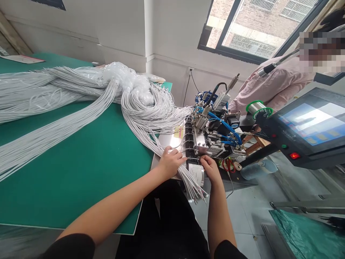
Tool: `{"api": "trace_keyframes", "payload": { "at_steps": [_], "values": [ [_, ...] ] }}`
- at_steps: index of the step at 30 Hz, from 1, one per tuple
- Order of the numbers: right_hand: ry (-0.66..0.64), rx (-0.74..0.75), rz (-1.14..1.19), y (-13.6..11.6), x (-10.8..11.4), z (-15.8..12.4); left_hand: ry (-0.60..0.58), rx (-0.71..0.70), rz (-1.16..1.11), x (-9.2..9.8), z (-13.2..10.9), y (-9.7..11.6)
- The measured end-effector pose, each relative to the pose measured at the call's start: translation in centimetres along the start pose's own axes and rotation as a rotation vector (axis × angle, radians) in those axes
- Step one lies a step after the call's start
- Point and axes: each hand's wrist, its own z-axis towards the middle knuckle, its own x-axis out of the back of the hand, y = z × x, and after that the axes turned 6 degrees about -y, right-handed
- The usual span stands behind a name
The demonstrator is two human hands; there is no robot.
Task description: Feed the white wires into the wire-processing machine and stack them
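A bundle of thin white cables (140, 135) runs along the green table to the front of a small machine (215, 124) and hangs over the edge. My left hand (171, 162) rests over this bundle, its fingers bent and closed at one white cable (193, 158) that crosses the black conveyor track (189, 138). On the far side of the track, my right hand (210, 168) pinches the tip of that cable between thumb and fingers. Several other cables lie across the track farther up, under the machine's metal block. My fingers partly hide the cable.
More cables in clear plastic wrap (118, 75) lie on the green table (81, 151). A control screen (315, 122) stands at the right, beside a solder wire spool (258, 109). Red-handled scissors (228, 165) lie below the machine. A co-worker in a pink shirt (272, 84) is behind it.
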Motion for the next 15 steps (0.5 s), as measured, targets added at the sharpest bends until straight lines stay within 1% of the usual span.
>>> {"api": "trace_keyframes", "payload": {
  "at_steps": [5, 7, 9, 11, 13, 15],
  "values": [
    [0.098, -0.105, 0.275, 1.1, -1.1, -0.1, 0.028, 0.027, -0.015, -0.2, 0.0, 0.1],
    [0.129, -0.135, 0.314, 1.3, -1.5, -0.3, 0.041, 0.044, -0.023, -0.2, -0.1, 0.1],
    [0.173, -0.138, 0.260, 1.3, -1.5, -0.7, 0.053, 0.053, -0.028, -0.3, -0.1, 0.1],
    [0.239, -0.113, 0.137, 0.8, -1.2, -1.5, 0.066, 0.060, -0.026, -0.2, -0.2, 0.1],
    [0.302, -0.077, 0.018, -0.1, -0.6, -2.6, 0.078, 0.071, -0.021, -0.2, -0.1, 0.1],
    [0.308, -0.049, -0.064, -1.4, 0.0, -4.1, 0.081, 0.080, -0.018, -0.1, -0.1, 0.1]
  ]
}}
